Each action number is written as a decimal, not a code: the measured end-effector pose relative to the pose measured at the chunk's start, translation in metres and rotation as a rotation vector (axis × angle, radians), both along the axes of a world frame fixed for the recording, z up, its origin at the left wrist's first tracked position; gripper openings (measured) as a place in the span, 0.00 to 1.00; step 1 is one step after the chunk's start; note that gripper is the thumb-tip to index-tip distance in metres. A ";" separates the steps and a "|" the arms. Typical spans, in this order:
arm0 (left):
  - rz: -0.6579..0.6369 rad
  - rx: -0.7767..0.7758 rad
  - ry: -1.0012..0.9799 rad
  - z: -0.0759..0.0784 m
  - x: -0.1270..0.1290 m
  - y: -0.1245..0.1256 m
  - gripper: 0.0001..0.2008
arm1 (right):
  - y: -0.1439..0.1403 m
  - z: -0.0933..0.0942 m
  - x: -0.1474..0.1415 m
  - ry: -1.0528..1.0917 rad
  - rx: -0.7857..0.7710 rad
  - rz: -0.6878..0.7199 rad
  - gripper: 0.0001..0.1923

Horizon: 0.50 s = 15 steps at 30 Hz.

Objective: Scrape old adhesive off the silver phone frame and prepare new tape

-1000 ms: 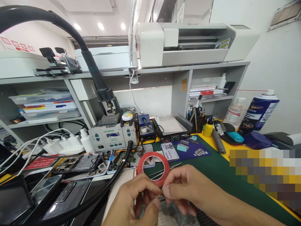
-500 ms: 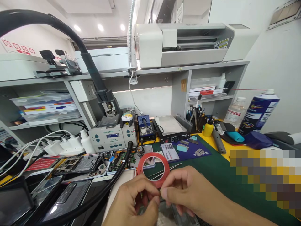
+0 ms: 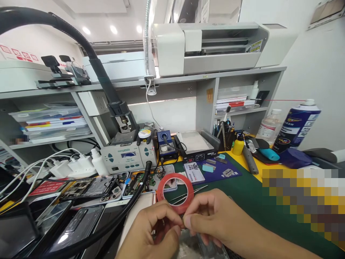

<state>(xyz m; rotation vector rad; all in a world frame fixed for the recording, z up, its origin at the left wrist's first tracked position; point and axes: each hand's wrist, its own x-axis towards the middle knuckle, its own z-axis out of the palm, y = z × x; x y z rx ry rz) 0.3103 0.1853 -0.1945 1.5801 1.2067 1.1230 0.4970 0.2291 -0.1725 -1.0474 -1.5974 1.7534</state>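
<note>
Red tape roll (image 3: pixel 175 192) (both hands (image 3: pixel 185 225) beneath)

Two bare hands meet at six o'clock, the left hand (image 3: pixel 151 233) and the right hand (image 3: pixel 215 219), and one roll of red tape (image 3: pixel 175 192) stands just above them. At nine o'clock lie two opened phones (image 3: pixel 91 187) with their insides showing, beside two white chargers (image 3: pixel 72 166) and one white squeeze bottle (image 3: pixel 97 162). Toward three o'clock stand one blue spray can (image 3: pixel 296 126), one clear plastic bottle (image 3: pixel 269 126) and one small yellow bottle (image 3: pixel 238 145), while one printer (image 3: pixel 210 46) sits at twelve o'clock.
</note>
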 end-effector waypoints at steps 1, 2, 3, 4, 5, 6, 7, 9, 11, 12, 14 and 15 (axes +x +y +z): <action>0.001 0.003 0.002 -0.002 -0.001 0.001 0.11 | 0.000 0.001 0.000 -0.005 -0.002 0.000 0.03; 0.002 0.005 0.003 -0.005 -0.001 0.002 0.11 | -0.001 0.001 0.000 -0.008 -0.003 -0.002 0.03; 0.001 0.004 0.002 -0.007 -0.002 0.002 0.11 | -0.001 0.002 0.000 -0.010 -0.006 -0.001 0.03; 0.000 0.001 0.001 -0.009 -0.003 0.003 0.11 | -0.001 0.003 0.000 -0.010 -0.007 -0.002 0.03; -0.002 -0.006 0.001 -0.011 -0.003 0.004 0.11 | -0.001 0.003 0.000 -0.008 -0.009 -0.003 0.03; -0.005 -0.014 0.003 -0.012 -0.003 0.004 0.12 | -0.001 0.003 0.000 -0.006 -0.012 -0.004 0.03; -0.008 -0.023 0.005 -0.012 -0.004 0.004 0.12 | -0.001 0.003 0.000 -0.004 -0.017 -0.008 0.03; -0.010 -0.034 0.002 -0.011 -0.003 0.004 0.12 | -0.001 0.003 0.000 -0.006 -0.034 -0.017 0.03; -0.010 -0.043 -0.010 -0.008 -0.003 0.003 0.11 | 0.000 0.003 0.000 -0.020 -0.050 -0.019 0.02; -0.011 -0.048 -0.012 -0.006 -0.003 0.002 0.11 | 0.000 0.003 0.001 -0.027 -0.058 -0.018 0.03; -0.017 -0.060 -0.003 0.000 -0.002 0.001 0.10 | 0.000 0.003 0.002 -0.035 -0.071 -0.012 0.03; -0.023 -0.068 0.005 0.003 -0.002 0.000 0.10 | 0.000 0.003 0.002 -0.032 -0.077 -0.012 0.04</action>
